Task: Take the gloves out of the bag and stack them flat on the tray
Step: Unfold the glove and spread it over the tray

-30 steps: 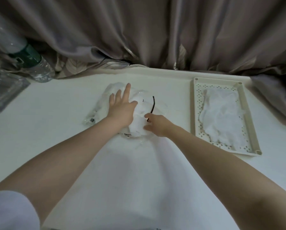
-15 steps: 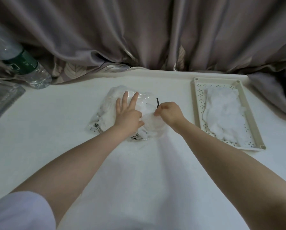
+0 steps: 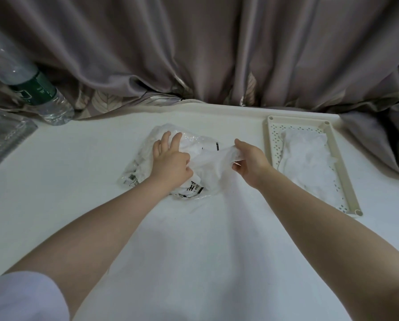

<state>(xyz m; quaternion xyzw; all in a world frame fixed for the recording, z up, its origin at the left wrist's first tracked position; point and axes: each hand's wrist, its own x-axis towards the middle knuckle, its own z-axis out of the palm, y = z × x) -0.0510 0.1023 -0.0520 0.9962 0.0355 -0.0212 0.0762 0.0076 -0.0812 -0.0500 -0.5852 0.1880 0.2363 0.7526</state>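
A crumpled clear plastic bag (image 3: 191, 141) with black print lies on the white table, holding thin white gloves. My left hand (image 3: 169, 161) presses down on the bag with its fingers spread. My right hand (image 3: 249, 162) pinches one translucent glove (image 3: 214, 159) that stretches from the bag's mouth toward the right. A cream perforated tray (image 3: 343, 172) stands at the right with a pile of white gloves (image 3: 307, 163) lying in it.
A clear water bottle (image 3: 35, 89) with a green label lies at the back left, beside a clear plastic box (image 3: 3, 139). Grey-brown curtains (image 3: 205, 49) hang along the table's far edge and drape over its right corner.
My right hand has pulled a glove out of the bag and drawn it rightward. My left hand stays pressed on the bag.
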